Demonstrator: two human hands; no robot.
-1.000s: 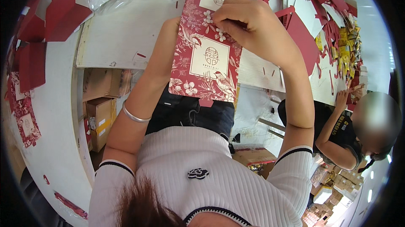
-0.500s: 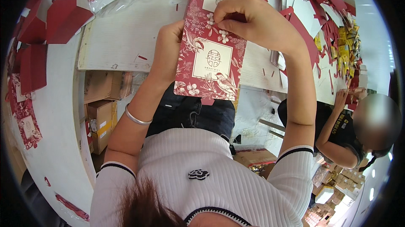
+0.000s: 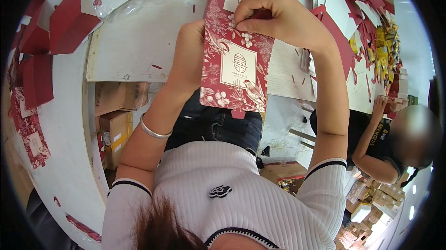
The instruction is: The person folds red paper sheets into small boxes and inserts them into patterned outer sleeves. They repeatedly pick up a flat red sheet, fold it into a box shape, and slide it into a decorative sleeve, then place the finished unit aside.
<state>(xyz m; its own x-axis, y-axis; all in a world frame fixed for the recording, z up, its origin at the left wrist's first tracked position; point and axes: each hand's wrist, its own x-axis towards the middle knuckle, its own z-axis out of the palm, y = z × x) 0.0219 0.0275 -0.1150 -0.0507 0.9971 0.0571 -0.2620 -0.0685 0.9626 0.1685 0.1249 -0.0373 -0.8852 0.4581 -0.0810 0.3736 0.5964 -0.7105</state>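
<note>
Red open boxes (image 3: 72, 20) with pale linings stood at the left; a cardboard carton (image 3: 114, 129) sat beneath the counter (image 3: 139, 41), its contents hidden. The red patterned piece (image 3: 238, 69) hung upright over the counter's near edge, its bottom tab above the lap. The left hand (image 3: 189, 45) held it by the left edge, that grip's fingers out of sight behind. The right hand (image 3: 274, 15) arched over the printed face, thumb and forefinger narrowly pinched; whether they held anything could not be told. Both elbows were bent.
</note>
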